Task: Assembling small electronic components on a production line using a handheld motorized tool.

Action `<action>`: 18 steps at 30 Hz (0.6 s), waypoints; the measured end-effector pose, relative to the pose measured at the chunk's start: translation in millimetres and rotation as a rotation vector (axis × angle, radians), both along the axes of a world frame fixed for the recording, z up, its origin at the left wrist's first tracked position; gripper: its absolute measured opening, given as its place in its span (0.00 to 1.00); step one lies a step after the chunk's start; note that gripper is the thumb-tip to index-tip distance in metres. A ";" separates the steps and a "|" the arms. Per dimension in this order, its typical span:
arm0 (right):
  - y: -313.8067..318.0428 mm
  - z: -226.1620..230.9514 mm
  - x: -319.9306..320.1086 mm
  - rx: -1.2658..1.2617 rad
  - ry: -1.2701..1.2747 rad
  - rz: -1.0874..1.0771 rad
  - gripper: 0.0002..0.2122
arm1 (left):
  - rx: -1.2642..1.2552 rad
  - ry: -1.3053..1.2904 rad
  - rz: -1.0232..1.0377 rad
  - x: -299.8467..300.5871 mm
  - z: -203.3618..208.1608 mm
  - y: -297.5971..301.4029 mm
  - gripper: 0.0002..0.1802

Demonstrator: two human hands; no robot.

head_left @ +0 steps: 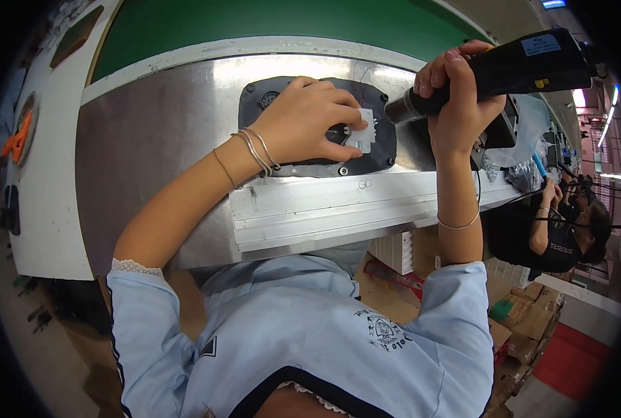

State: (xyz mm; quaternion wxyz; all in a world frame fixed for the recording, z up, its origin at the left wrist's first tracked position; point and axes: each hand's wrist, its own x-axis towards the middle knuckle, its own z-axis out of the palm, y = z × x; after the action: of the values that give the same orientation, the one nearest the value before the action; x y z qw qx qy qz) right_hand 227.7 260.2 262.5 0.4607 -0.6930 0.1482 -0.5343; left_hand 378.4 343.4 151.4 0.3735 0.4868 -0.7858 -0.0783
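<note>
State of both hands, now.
Left hand: part-curled, thumb and fingertips on the white part; gripping or just pressing, cannot be told.
Right hand: closed, holding the black handheld tool.

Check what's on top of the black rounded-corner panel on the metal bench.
On the black panel: a white, flat, roughly rectangular part toward its right, touched by the left hand. That hand covers the panel's middle and some of the white part; anything beneath is hidden.

head-worn fisheye view, looking down, close above the metal worktop (150, 136)
</note>
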 end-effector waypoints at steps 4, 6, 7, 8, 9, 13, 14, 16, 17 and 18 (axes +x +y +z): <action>-1.6 -2.7 -0.2 0.033 -0.018 0.024 0.05 | -0.027 -0.002 0.005 0.6 -0.1 0.6 0.18; -3.9 -5.3 -1.4 0.033 -0.032 0.035 0.04 | -0.043 0.000 -0.001 -0.2 0.4 -0.2 0.18; -4.3 -6.0 -2.2 0.033 -0.033 0.032 0.04 | -0.039 -0.002 -0.003 -0.8 0.6 -0.5 0.18; -4.9 -6.9 -1.9 0.029 -0.022 0.041 0.04 | -0.034 -0.005 -0.002 -0.7 0.7 -0.3 0.18; -5.3 -7.5 -1.6 0.024 -0.012 0.049 0.03 | -0.034 -0.008 -0.001 -0.8 0.8 -0.1 0.18; 0.4 -10.9 6.3 0.024 0.004 0.001 0.02 | -0.019 -0.008 0.011 -0.6 -0.7 -0.3 0.19; -1.3 -11.5 8.5 -0.013 0.033 -0.026 0.02 | -0.053 -0.014 0.024 -0.4 -1.5 -1.2 0.19; -7.4 -12.5 6.2 -0.060 0.065 -0.039 0.07 | -0.035 -0.017 0.018 -2.4 -2.4 -1.5 0.18; -6.4 -8.1 4.0 -0.068 0.061 -0.042 0.07 | -0.018 -0.020 0.016 -2.3 -1.4 -1.7 0.18; -3.0 -2.1 1.0 -0.039 0.047 -0.060 0.10 | -0.027 -0.023 0.012 -2.6 -0.7 -1.6 0.18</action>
State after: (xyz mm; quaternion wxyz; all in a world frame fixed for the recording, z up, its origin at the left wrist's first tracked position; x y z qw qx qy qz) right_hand 228.6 257.2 260.4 0.4272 -0.7094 0.1693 -0.5344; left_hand 375.8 341.7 150.7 0.3714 0.4873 -0.7880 -0.0600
